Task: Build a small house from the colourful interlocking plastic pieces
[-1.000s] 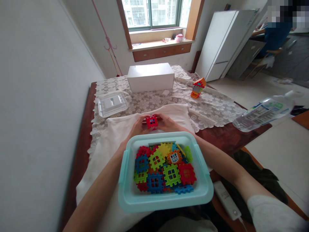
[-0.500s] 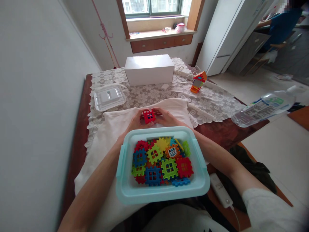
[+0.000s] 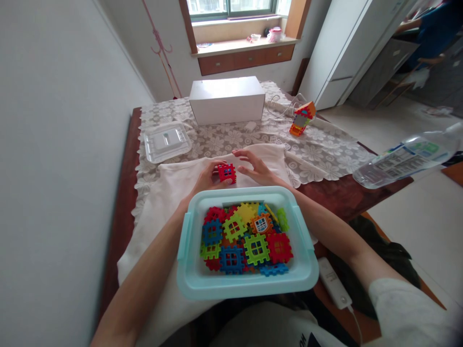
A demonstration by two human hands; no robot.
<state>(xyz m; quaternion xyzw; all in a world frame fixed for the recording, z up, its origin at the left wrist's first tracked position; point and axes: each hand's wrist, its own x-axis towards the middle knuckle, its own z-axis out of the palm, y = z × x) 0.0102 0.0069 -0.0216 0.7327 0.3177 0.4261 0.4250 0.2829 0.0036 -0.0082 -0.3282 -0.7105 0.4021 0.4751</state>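
Head view: teal bin (image 3: 248, 290) sits between the hands (image 3: 231, 171) and torso.

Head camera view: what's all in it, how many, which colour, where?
tub: one, pale turquoise, front centre
plastic pieces: many, mixed colours, in tub
block: one, red, in left hand
lid: one, clear, left on table
box: one, white, far table
toy house: one, multicoloured, right of box
bottle: one, clear, right table edge
lace cloth: one, pale, on table
plain cloth: one, white, under hands
table: one, brown, centre
corded device: one, white, lower right
fridge: one, white, upper right
hook stand: one, pink, upper left
drawers: three, brown, below window
person: one, blue clothes, top right
left hand: one, bare, holding block
right hand: one, bare, open beside block
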